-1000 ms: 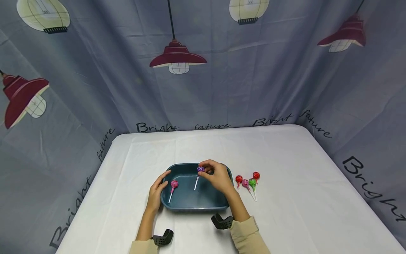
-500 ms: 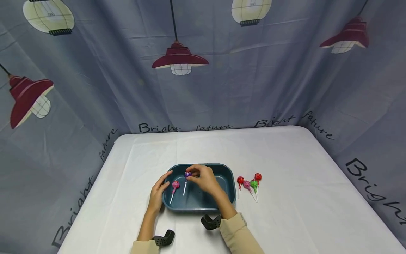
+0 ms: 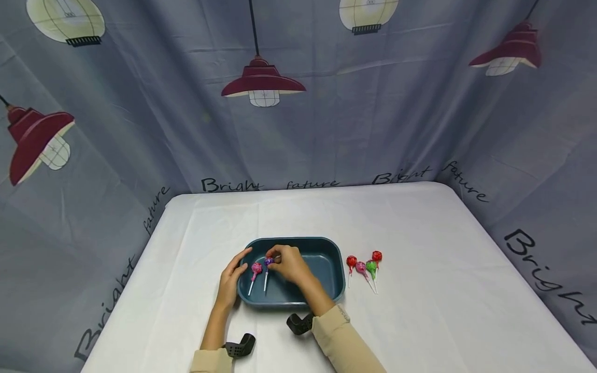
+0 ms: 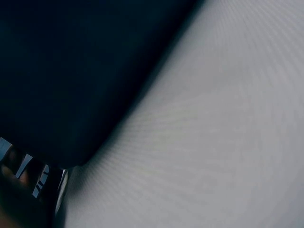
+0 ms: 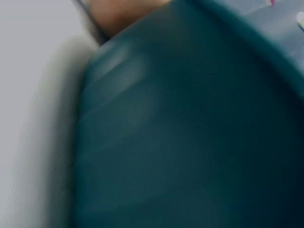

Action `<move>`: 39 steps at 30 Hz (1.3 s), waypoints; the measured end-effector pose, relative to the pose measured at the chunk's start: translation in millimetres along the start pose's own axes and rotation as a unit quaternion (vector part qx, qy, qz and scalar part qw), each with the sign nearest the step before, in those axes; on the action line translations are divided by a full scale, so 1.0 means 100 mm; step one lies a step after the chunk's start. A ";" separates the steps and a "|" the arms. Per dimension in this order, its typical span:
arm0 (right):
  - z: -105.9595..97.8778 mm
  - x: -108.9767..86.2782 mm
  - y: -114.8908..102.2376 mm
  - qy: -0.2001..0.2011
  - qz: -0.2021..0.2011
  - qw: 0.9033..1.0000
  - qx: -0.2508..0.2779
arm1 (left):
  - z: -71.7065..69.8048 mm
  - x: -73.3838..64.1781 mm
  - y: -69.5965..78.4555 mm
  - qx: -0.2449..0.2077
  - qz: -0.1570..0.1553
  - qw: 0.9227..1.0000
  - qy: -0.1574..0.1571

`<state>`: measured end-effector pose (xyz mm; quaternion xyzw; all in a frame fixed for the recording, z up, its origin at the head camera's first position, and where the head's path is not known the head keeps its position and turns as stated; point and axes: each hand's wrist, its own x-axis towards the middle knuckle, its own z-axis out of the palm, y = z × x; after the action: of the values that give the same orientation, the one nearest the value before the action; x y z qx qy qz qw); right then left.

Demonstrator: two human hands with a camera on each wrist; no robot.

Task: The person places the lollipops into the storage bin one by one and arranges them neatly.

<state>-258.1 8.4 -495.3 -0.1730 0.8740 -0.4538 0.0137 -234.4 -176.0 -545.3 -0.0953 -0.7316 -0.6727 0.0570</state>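
Note:
A dark teal tray (image 3: 326, 269) sits on the white-covered table. Against its left rim rests my left hand (image 3: 229, 280), fingers fairly straight along the edge. Over the tray's left half, my right hand (image 3: 290, 265) pinches the head of a purple lollipop (image 3: 268, 261), whose white stick points toward me. Just left of it, a pink lollipop (image 3: 256, 268) lies in the tray. In the left wrist view the tray's dark outer side (image 4: 85, 71) fills the upper left. The right wrist view is blurred and shows mostly tray wall (image 5: 166, 133).
Right of the tray lie several lollipops on the cloth: a red one (image 3: 351, 262), a pink one (image 3: 361, 267), a green one (image 3: 371, 267) and another red one (image 3: 377, 256). A grey curtain (image 3: 317, 129) printed with lamps surrounds the table (image 3: 420, 321).
My right hand has carried the purple lollipop leftward across the tray, to beside the pink one. The left hand has stayed at the tray's left rim.

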 end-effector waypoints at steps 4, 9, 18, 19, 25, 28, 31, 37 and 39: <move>0.04 0.05 -0.01 0.005 0.009 0.999 -0.044 | -0.01 0.02 -0.01 0.002 0.007 1.000 0.004; 0.08 0.06 0.01 0.012 0.018 0.997 -0.074 | -0.01 0.01 -0.02 0.004 -0.002 1.000 0.005; 0.12 0.06 0.05 0.014 -0.018 0.992 -0.125 | -0.03 -0.01 -0.03 0.002 0.007 1.000 0.007; 0.12 0.06 0.05 0.014 -0.021 0.991 -0.130 | -0.03 -0.01 -0.04 0.002 0.008 1.000 0.008; 0.10 0.07 0.05 0.011 -0.020 0.989 -0.145 | -0.02 0.01 -0.03 0.001 0.012 1.000 0.001; 0.08 0.07 0.04 0.010 -0.020 0.988 -0.150 | -0.01 0.03 -0.01 0.005 0.013 1.000 -0.001; 0.06 0.07 0.04 0.008 -0.023 0.988 -0.153 | 0.00 0.03 0.00 0.010 0.005 1.000 0.005; 0.07 0.06 0.05 0.001 -0.023 0.987 -0.161 | 0.01 -0.01 0.10 0.004 -0.005 1.000 -0.001; 0.08 0.05 0.06 -0.001 -0.027 0.986 -0.166 | 0.02 -0.04 0.17 0.000 -0.009 1.000 -0.004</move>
<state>-263.1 4.0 -504.2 -0.1966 0.9322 -0.3026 -0.0262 -226.9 -173.1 -529.7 -0.0912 -0.7325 -0.6729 0.0476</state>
